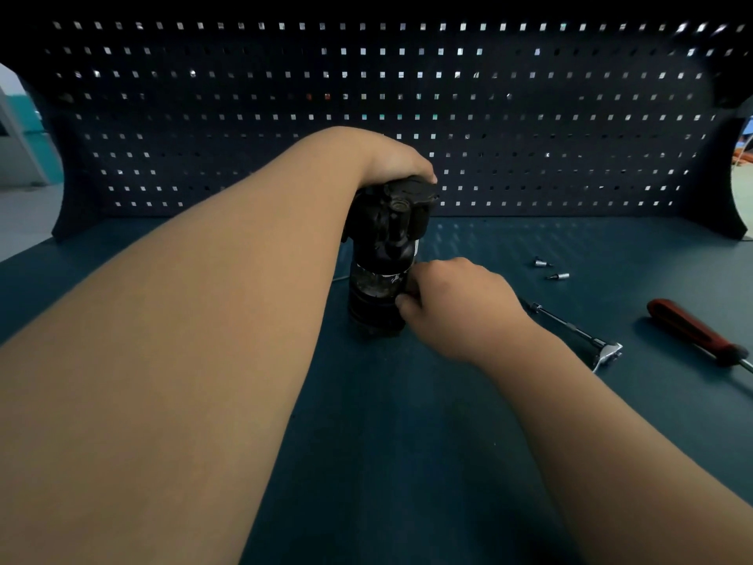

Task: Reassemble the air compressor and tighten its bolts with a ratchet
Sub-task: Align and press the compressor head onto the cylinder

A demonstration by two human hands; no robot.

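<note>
The black air compressor (383,263) stands upright on the blue-green bench, just in front of the pegboard. My left hand (387,159) grips its top from above and behind, fingers hidden on the far side. My right hand (452,303) sits against the lower right side of the body, fingers curled at the silver band; what they pinch is hidden. The ratchet (578,334) lies on the bench to the right, partly behind my right wrist, its head pointing toward me.
Two small sockets (550,269) lie on the bench behind the ratchet. A red-handled screwdriver (692,330) lies at the far right. The dark pegboard (529,116) closes off the back. Bare benchtop (407,442) stretches between my forearms.
</note>
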